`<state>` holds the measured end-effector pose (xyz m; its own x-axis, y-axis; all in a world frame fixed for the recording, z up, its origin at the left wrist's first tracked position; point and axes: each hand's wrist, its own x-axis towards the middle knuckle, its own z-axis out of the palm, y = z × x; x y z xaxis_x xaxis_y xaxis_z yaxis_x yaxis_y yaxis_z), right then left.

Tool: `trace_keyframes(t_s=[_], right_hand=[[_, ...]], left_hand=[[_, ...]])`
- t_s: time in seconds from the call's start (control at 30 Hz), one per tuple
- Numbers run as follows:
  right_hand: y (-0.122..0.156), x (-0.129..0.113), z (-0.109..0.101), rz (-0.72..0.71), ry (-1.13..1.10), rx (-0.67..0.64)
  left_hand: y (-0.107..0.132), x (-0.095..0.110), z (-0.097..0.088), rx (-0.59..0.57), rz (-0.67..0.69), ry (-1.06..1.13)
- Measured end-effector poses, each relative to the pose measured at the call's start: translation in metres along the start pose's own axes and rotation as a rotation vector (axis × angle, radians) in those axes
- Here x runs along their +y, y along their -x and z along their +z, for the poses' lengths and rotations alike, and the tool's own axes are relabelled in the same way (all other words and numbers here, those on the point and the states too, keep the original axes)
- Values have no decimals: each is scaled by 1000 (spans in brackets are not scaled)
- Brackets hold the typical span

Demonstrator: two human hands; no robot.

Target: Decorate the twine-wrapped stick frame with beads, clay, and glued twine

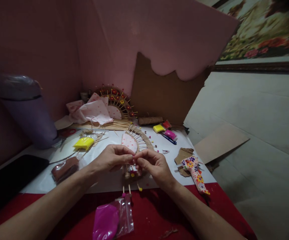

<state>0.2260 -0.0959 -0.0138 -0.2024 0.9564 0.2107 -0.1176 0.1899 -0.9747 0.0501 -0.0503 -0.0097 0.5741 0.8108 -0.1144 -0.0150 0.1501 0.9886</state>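
Observation:
My left hand (112, 157) and my right hand (152, 164) meet over a half-round craft piece (134, 141) made of thin sticks with coloured bead tips and a pink dotted fabric centre. Both hands have their fingertips pinched together on the near edge of that piece, around the sticks. Bead-tipped sticks (129, 189) poke out below my hands. A zip bag of pink clay (111, 220) lies on the red cloth (159, 213) just in front of me.
A glue gun with a flower pattern (196, 173) lies at right. Yellow clay (83, 142), brown clay in a bag (64, 168), a finished fan piece (116, 101), a stick bundle (109, 125), twine spool (150, 120), pen (169, 139), cardboard pieces (219, 141) and a purple bin (26, 110) surround the white sheet (59, 180).

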Motion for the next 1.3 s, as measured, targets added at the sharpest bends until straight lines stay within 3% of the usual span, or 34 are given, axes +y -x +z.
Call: trace_keyframes(t_s=[0.13, 0.3, 0.53, 0.8, 1.1, 1.3], right_hand=[[-1, -1, -5, -35, -133, 36], [-2, -3, -4, 72, -217, -123], [-4, -6, -12, 71, -344, 115], [-6, 4, -17, 159, -313, 108], [-6, -7, -19, 128, 12, 28], [8, -9, -20, 127, 332, -19]], left_hand=[[1, 2, 2, 23, -15, -1], [1, 3, 3, -14, -10, -61], [1, 2, 1, 28, 15, -41], [-3, 4, -6, 187, 33, -55], [-3, 7, -6, 322, -54, -188], [-5, 3, -7, 338, -81, -216]])
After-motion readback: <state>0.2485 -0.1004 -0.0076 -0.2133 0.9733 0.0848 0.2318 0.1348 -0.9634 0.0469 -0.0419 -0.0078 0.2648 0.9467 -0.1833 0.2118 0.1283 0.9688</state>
